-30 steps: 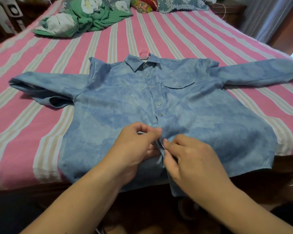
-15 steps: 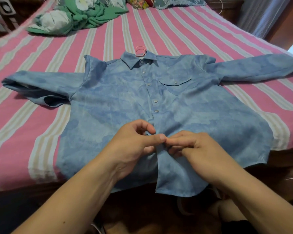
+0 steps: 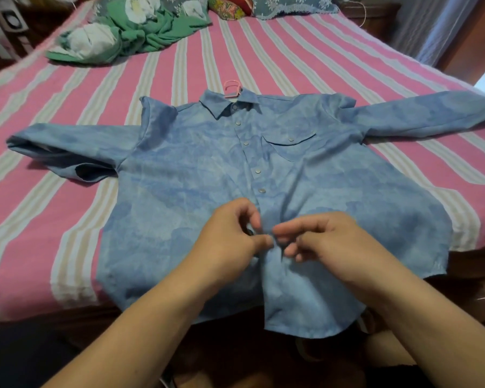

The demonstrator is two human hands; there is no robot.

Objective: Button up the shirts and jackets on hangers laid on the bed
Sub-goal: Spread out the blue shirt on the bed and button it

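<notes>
Both hands, L (image 3: 230, 233) & R (image 3: 328, 242), pinch shirt (image 3: 179, 177) placket mid-frame; snap may misalign if fabric slips.

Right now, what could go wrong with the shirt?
The shirt hangs partly over the bed edge, so tugging might slide it off. Both hands, left hand and right hand, pinch the front where the button is hidden, so it could go in the wrong hole. Pulling may also shift the hanger.
</notes>
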